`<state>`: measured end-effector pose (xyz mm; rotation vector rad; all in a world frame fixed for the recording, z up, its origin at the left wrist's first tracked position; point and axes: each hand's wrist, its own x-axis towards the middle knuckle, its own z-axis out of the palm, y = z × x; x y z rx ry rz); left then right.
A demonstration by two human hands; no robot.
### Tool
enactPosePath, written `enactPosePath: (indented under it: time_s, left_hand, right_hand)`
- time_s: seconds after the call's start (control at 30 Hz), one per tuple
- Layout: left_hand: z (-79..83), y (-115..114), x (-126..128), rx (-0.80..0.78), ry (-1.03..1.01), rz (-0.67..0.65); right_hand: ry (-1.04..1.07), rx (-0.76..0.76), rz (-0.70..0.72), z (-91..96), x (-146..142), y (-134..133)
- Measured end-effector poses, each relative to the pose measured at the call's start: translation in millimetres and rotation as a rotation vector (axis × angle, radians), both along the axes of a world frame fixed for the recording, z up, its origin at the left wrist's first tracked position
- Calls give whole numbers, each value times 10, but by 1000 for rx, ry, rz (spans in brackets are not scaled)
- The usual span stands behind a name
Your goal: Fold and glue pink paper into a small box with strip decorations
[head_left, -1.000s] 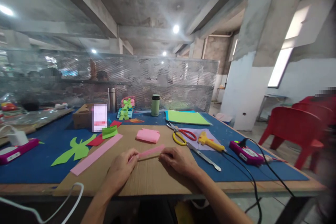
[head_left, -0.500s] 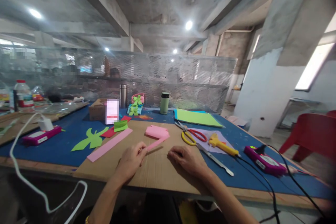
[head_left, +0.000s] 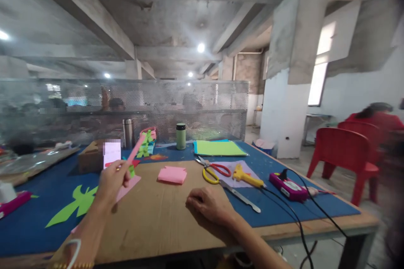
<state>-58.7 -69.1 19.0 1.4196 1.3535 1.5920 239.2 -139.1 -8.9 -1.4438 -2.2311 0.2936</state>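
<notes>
Raised over the left part of the cardboard sheet (head_left: pixel 142 227), my left hand (head_left: pixel 115 178) pinches a narrow pink paper strip (head_left: pixel 136 149) that points up and away. Beneath that hand lies another pink strip (head_left: pixel 131 187), partly covered. My right hand (head_left: pixel 208 204) rests on the cardboard with its fingers curled in; whether anything is inside cannot be seen. A folded pink paper piece (head_left: pixel 172 175) lies flat between the hands, touched by neither. Scissors (head_left: pixel 217 173) with red and yellow handles and a metal blade tool (head_left: pixel 241 198) are just beyond my right hand.
A yellow glue gun (head_left: pixel 248 176) lies on pale paper, its cord running to a purple power strip (head_left: pixel 288 187). Green cut paper (head_left: pixel 77 204) is at left. A phone (head_left: pixel 112 153), steel flask (head_left: pixel 128 133), green bottle (head_left: pixel 181 136) and green sheets (head_left: pixel 219 148) stand or lie behind.
My left hand has lifted the narrow pink strip up and left, away from the folded pink piece. My right hand stays resting on the cardboard. The view has turned right.
</notes>
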Motion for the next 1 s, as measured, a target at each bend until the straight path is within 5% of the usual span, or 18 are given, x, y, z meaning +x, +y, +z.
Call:
enactPosePath:
  time_s: [0.13, 0.3, 0.37, 0.57, 1.0]
  left_hand:
    - [137, 61, 165, -48, -41, -71]
    - [-356, -415, 958, -180, -2, -587]
    - [-544, -574, 1165, -232, -57, -679]
    - [-642, -663, 1172, -188, -88, -684]
    - [-724, -645, 1208, -86, 96, -626]
  right_hand:
    - [7, -6, -7, 14, -9, -27]
    - [73, -49, 44, 35, -7, -46]
    - [137, -98, 104, 47, -3, -54]
    - [277, -185, 249, 53, 9, -50]
    - [530, -93, 68, -51, -5, 43]
